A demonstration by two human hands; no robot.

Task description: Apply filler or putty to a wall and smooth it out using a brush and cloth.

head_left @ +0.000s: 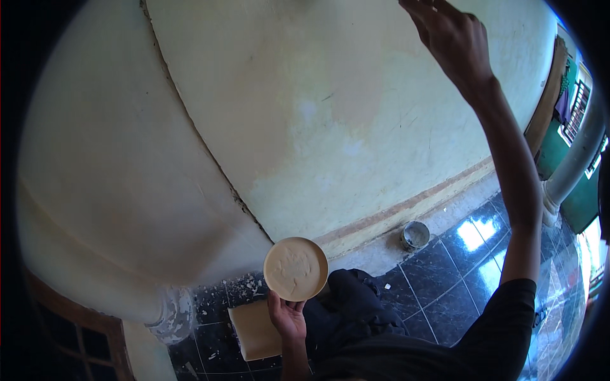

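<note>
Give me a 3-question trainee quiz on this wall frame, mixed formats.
1. True or false: the left hand holds a round plate smeared with pale paste.
2. Where does the right hand reach? A) down to the floor B) high up on the wall C) into the small tin
3. Fill in: the small tin stands on the ___ at the foot of the wall.

Key: 1 true. 2 B. 3 floor, on the pale strip beside the dark tiles.

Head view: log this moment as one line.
left hand: holds round plate of putty | right hand: raised against yellow wall | floor: small tin
</note>
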